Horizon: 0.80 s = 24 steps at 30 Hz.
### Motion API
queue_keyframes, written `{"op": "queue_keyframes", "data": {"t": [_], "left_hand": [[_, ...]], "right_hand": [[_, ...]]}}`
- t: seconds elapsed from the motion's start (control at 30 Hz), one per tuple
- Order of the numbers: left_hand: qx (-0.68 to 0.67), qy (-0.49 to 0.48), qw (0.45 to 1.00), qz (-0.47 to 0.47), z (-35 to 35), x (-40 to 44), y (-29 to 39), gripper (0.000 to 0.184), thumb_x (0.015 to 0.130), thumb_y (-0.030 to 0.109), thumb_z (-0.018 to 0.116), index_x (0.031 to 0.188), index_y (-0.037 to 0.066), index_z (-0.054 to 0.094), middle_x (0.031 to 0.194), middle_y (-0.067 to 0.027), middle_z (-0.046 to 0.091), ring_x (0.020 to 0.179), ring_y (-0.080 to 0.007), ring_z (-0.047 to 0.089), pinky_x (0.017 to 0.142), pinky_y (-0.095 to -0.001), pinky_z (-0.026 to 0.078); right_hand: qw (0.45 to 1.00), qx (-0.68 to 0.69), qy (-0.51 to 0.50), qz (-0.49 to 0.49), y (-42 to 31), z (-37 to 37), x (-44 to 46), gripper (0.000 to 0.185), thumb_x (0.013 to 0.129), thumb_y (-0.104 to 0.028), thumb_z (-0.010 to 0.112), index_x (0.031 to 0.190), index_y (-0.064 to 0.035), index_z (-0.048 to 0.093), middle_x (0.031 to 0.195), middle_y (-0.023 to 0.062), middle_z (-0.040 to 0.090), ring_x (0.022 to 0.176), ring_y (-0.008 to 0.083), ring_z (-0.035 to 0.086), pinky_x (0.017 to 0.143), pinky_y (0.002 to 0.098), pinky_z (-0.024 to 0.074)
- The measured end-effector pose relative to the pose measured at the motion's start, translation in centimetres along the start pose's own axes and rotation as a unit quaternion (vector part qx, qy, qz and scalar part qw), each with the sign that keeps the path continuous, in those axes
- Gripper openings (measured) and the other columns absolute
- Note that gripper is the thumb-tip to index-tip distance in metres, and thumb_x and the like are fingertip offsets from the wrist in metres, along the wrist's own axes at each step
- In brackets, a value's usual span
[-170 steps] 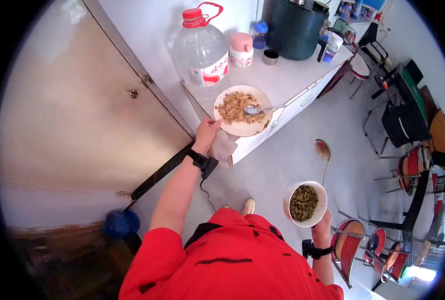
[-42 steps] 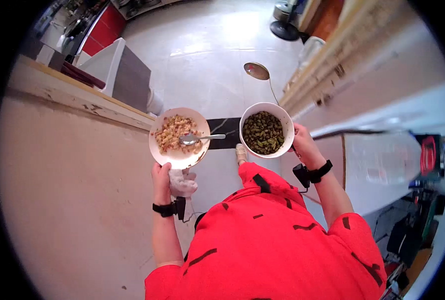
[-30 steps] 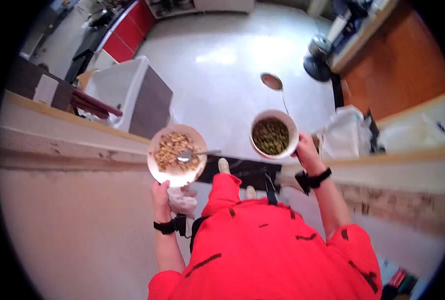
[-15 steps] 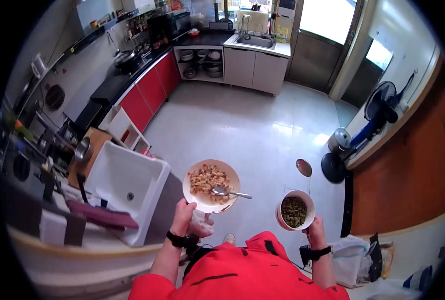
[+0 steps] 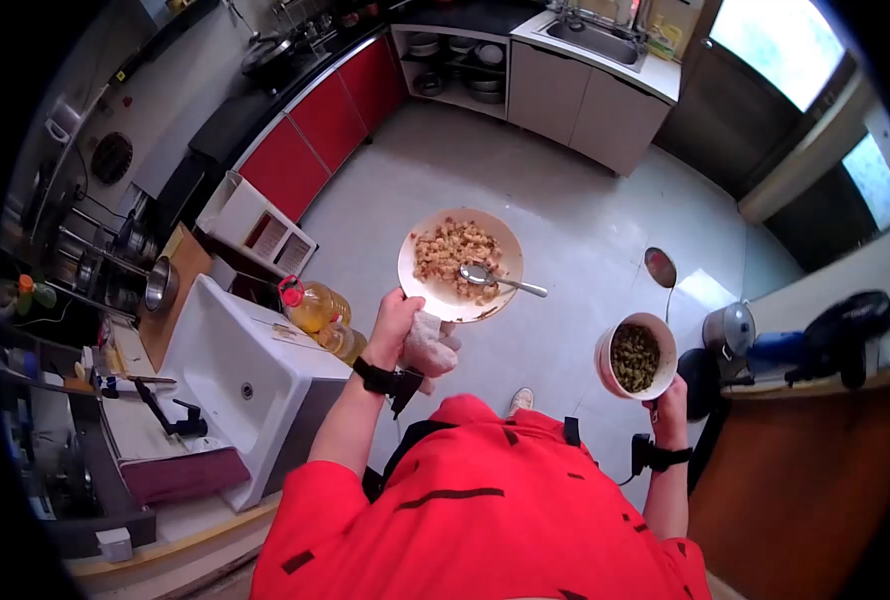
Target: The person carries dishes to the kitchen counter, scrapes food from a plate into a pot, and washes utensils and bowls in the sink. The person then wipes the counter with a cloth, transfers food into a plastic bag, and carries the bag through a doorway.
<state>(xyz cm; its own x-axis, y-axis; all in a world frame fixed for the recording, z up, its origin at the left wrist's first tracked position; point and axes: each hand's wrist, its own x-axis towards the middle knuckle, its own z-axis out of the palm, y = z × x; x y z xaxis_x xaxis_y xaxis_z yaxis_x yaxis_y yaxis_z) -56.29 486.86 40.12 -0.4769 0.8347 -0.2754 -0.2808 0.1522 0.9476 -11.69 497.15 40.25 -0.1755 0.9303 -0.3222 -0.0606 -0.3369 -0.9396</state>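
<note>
My left hand [image 5: 395,328] is closed on the rim of a wide white dish [image 5: 447,298], with a pale cloth [image 5: 431,348] bunched under its fingers. Diced, light-brown food [image 5: 455,250] covers much of the dish, and a metal spoon [image 5: 513,283] rests in it, its handle sticking out over the right rim. To the right, my right hand [image 5: 671,408] grips a white bowl [image 5: 610,372] by its near lower side, where a dark handle partly shows. Chopped dark-green food [image 5: 635,358] sits inside the bowl. Both vessels are held above the floor, apart from each other.
A white sink [image 5: 215,345] is at left, with yellow oil bottles [image 5: 317,308] beside it and a white rack [image 5: 255,225] behind. Red cabinets [image 5: 285,165] line the far left. A lidded pot [image 5: 730,328] and a fan [image 5: 845,335] stand at right.
The view has turned, so the far cabinets and door sit farther right and higher. Oil bottles beside the sink have come into view. Both hands keep their hold on the dish and bowl.
</note>
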Motion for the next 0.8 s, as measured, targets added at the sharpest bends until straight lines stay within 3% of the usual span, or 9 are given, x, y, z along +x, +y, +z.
{"op": "queue_keyframes", "data": {"t": [0.1, 0.17, 0.2, 0.37, 0.43, 0.6, 0.8], "left_hand": [[-0.017, 0.006, 0.999, -0.032, 2.5, 5.7, 1.3, 0.034, 0.080, 0.005, 0.047, 0.112, -0.007, 0.051, 0.102, -0.0123, 0.062, 0.088, -0.0211, 0.062, 0.077, -0.0331, 0.051], [0.003, 0.025, 0.999, 0.020, 2.4, 12.2, 0.0, 0.031, 0.078, 0.004, 0.050, 0.106, -0.006, 0.054, 0.096, -0.0117, 0.063, 0.083, -0.0185, 0.062, 0.074, -0.0305, 0.051], [-0.026, 0.025, 0.999, 0.015, 3.5, 13.6, 1.1, 0.030, 0.078, 0.004, 0.049, 0.105, -0.006, 0.055, 0.096, -0.0112, 0.063, 0.083, -0.0183, 0.062, 0.074, -0.0307, 0.051], [-0.013, -0.006, 1.000, 0.005, 7.6, 28.6, 4.5, 0.030, 0.076, 0.001, 0.049, 0.103, -0.007, 0.056, 0.095, -0.0111, 0.063, 0.083, -0.0190, 0.063, 0.073, -0.0311, 0.052], [0.007, -0.010, 0.999, -0.032, 9.3, 35.6, 6.4, 0.029, 0.075, 0.000, 0.048, 0.103, -0.008, 0.056, 0.093, -0.0114, 0.063, 0.080, -0.0192, 0.063, 0.070, -0.0315, 0.053], [-0.008, -0.046, 0.998, -0.038, 14.3, 52.3, 12.3, 0.031, 0.075, 0.000, 0.046, 0.104, -0.008, 0.054, 0.093, -0.0122, 0.063, 0.080, -0.0193, 0.064, 0.070, -0.0312, 0.053], [0.030, -0.055, 0.998, 0.000, 21.4, 71.7, 17.7, 0.031, 0.075, 0.000, 0.047, 0.104, -0.009, 0.054, 0.094, -0.0127, 0.062, 0.080, -0.0195, 0.062, 0.071, -0.0310, 0.052]], "right_hand": [[0.999, -0.032, -0.035, -0.016, -4.0, 0.8, 8.8, 0.014, 0.088, -0.009, 0.046, 0.088, -0.0029, 0.059, 0.067, 0.0012, 0.057, 0.045, 0.0049, 0.045, 0.041, 0.0186, 0.0332], [0.999, -0.018, -0.031, -0.009, -5.2, 1.7, 14.6, 0.014, 0.087, -0.008, 0.047, 0.090, -0.0025, 0.059, 0.068, 0.0017, 0.058, 0.046, 0.0054, 0.046, 0.040, 0.0187, 0.0338], [0.999, 0.011, -0.045, -0.003, -5.4, 1.9, 17.6, 0.013, 0.088, -0.015, 0.057, 0.090, -0.0029, 0.058, 0.067, 0.0009, 0.058, 0.045, 0.0056, 0.047, 0.040, 0.0192, 0.0359], [0.999, 0.016, -0.042, -0.015, -9.9, 5.1, 32.6, 0.012, 0.087, -0.014, 0.057, 0.089, -0.0026, 0.058, 0.066, 0.0017, 0.058, 0.045, 0.0064, 0.048, 0.039, 0.0193, 0.0355], [1.000, 0.008, -0.026, -0.004, -11.8, 6.7, 38.3, 0.012, 0.088, -0.010, 0.049, 0.091, -0.0033, 0.059, 0.068, 0.0021, 0.059, 0.046, 0.0066, 0.049, 0.039, 0.0191, 0.0356], [0.999, 0.033, -0.002, 0.003, -16.1, 10.1, 51.5, 0.014, 0.088, -0.012, 0.050, 0.093, -0.0024, 0.060, 0.069, 0.0027, 0.060, 0.048, 0.0071, 0.051, 0.039, 0.0196, 0.0381], [0.999, 0.017, 0.042, 0.020, -23.3, 12.7, 65.7, 0.014, 0.087, -0.010, 0.050, 0.093, -0.0023, 0.060, 0.071, 0.0031, 0.061, 0.050, 0.0064, 0.054, 0.039, 0.0185, 0.0389]]}}
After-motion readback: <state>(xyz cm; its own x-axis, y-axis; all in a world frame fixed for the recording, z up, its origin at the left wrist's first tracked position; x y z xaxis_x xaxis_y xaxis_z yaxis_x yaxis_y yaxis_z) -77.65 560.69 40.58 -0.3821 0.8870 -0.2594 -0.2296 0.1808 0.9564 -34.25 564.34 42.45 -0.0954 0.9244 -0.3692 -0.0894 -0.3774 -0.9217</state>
